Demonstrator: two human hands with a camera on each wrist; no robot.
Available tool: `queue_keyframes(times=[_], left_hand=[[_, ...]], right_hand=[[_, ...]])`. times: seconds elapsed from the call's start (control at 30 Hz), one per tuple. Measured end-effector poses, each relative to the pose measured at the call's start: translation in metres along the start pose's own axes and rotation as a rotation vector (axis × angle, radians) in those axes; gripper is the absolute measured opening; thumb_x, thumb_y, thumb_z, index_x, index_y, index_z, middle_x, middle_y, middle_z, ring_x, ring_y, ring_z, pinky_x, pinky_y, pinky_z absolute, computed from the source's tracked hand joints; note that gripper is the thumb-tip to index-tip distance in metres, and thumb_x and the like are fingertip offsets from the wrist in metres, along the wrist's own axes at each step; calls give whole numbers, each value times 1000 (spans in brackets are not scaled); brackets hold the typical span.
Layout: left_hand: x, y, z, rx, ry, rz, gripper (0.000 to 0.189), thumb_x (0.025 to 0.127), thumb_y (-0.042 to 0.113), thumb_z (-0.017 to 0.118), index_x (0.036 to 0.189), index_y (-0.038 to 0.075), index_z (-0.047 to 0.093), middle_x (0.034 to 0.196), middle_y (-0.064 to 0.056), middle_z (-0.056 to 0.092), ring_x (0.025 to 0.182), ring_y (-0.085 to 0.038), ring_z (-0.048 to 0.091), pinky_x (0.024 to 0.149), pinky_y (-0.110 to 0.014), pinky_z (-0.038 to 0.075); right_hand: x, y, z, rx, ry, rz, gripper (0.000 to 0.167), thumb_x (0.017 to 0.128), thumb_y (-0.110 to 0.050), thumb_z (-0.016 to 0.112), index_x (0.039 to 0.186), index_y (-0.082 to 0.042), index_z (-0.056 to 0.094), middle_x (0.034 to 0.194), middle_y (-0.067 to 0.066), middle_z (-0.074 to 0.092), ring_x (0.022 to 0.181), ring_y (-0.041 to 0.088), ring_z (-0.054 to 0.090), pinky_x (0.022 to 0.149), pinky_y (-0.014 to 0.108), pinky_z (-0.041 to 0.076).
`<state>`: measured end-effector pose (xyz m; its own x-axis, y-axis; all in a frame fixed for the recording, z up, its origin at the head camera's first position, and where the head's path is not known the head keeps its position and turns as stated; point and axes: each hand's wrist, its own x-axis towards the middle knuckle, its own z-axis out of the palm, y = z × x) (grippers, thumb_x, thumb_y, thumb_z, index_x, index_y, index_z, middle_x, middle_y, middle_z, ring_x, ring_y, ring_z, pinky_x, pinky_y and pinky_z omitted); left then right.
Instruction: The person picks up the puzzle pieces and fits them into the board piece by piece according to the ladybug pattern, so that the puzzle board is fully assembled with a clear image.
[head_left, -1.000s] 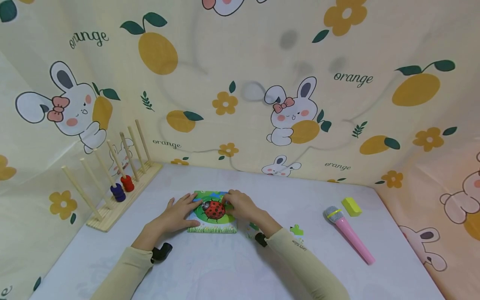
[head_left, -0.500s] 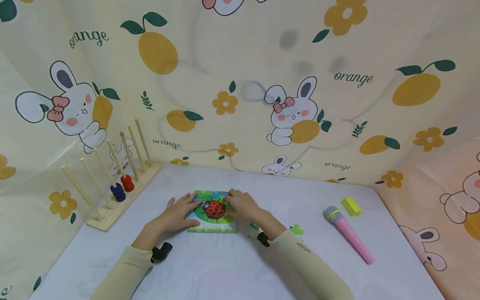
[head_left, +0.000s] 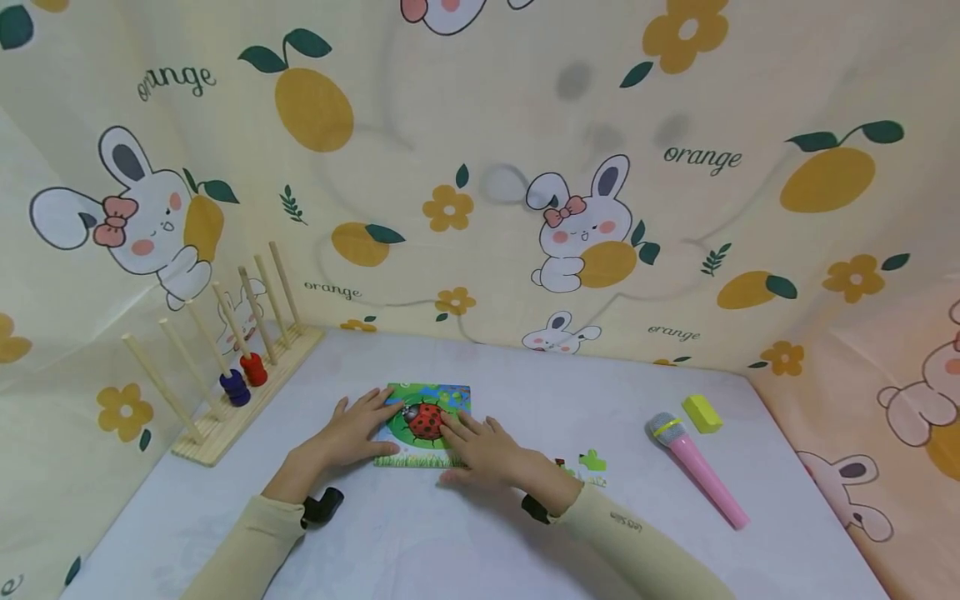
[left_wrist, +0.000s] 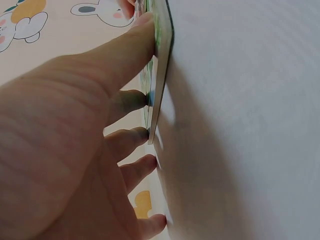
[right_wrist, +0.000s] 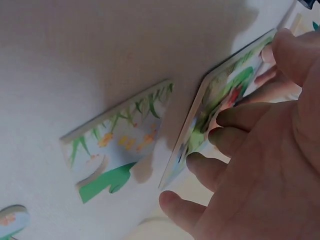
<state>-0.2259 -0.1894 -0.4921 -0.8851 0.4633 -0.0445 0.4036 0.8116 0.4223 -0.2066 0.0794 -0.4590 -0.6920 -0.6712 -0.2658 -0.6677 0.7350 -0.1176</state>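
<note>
A ladybug jigsaw puzzle in a thin board lies flat on the table in the head view. My left hand rests spread along its left side, some fingertips on the picture and the thumb at the lower edge. In the left wrist view, several fingertips touch the board's edge and the tabletop. Straight fingers of my right hand lie over the puzzle's right side, the thumb by the lower right corner. Beside that hand, the right wrist view shows a loose puzzle piece with grass and flowers.
A green puzzle piece lies right of my right wrist, with others partly covered by the arm. Further right are a pink toy microphone and a yellow-green block. A wooden peg rack with blue and red rings stands at left.
My right hand has moved down from the puzzle's upper right corner, its curled fingers now straightened over the right side. That corner now shows. The left hand stays in place.
</note>
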Motion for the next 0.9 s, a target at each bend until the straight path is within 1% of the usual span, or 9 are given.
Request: queue_keyframes(times=[0.17, 0.3, 0.6, 0.9], left_hand=[[-1, 0, 0, -5, 3, -3, 79, 88, 51, 70, 150, 8, 45, 160, -22, 26, 147, -46, 20, 107, -79, 10], [-1, 0, 0, -12, 4, -6, 80, 88, 52, 70, 150, 8, 45, 161, -21, 26, 147, -46, 19, 107, -78, 9], [0, -1, 1, -9, 2, -12, 81, 87, 53, 70, 150, 8, 45, 161, -21, 26, 147, -45, 19, 107, -78, 8], [-1, -1, 1, -8, 8, -5, 80, 88, 51, 71, 150, 8, 45, 161, -21, 26, 147, -46, 20, 107, -78, 9]], right_hand=[[-1, -1, 0, 10, -15, 5, 79, 99, -56, 48, 159, -10, 24, 167, 4, 14, 152, 30, 13, 117, 61, 20], [-1, -1, -1, 0, -23, 13, 79, 99, -58, 47, 159, -11, 24, 167, 3, 14, 152, 29, 14, 117, 60, 20], [-1, -2, -2, 7, -37, 26, 81, 98, -59, 49, 159, -12, 24, 167, 2, 13, 152, 28, 13, 116, 62, 20], [-1, -4, -2, 19, -29, 23, 83, 97, -59, 51, 159, -10, 25, 166, 4, 15, 152, 29, 14, 115, 64, 20]])
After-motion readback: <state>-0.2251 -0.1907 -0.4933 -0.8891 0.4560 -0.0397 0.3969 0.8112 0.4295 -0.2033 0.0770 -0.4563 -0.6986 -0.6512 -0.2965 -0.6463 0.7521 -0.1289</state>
